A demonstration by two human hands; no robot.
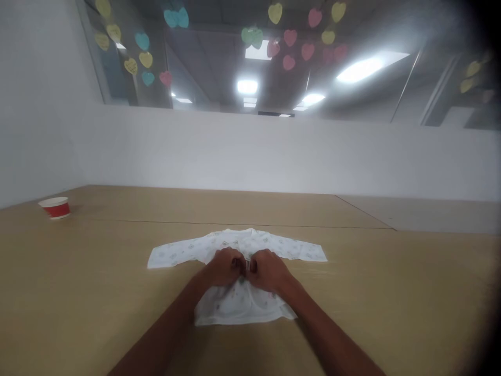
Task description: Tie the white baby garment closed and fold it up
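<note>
Pinching cloth at mid-front, the person's L hand [227, 267] and R hand [267, 270] meet over a white long-sleeved shirt [243, 303], knuckles up, fingers curled in, tips almost touching. L grip: clenched on the shirt front, a bit of cloth bunched up btwn the two hands. R grip: same, clenched on cloth right beside it. Detail at the tips is blurred, so can't tell exactly which bit of cloth each one has.

Shirt's spread on the wood-tone tabletop [391, 292], approx. centre, directly in front of the person. Collar [250, 231] faces away, hem [246, 320] toward the person, w/ a few soft folds below the hands. L sleeve [176, 253] and R sleeve [304, 249] stretch out to either side, roughly symmetrical. Small printed motifs all over, too tiny to ID. Bare forearms [178, 313] come in from the bottom edge; the R one passes over the hem's R corner.

Far L on the tabletop: red-and-white cup [58, 209], upright, well apart from the shirt. Thin dark seam [156, 222] runs across just beyond the collar. Behind: plain white wall [235, 151], then a glass panel [211, 57] above it w/ heart-shaped notes [275, 13] (yellow, pink, blue, green) and bright ceiling lights [247, 86] visible in it.
</note>
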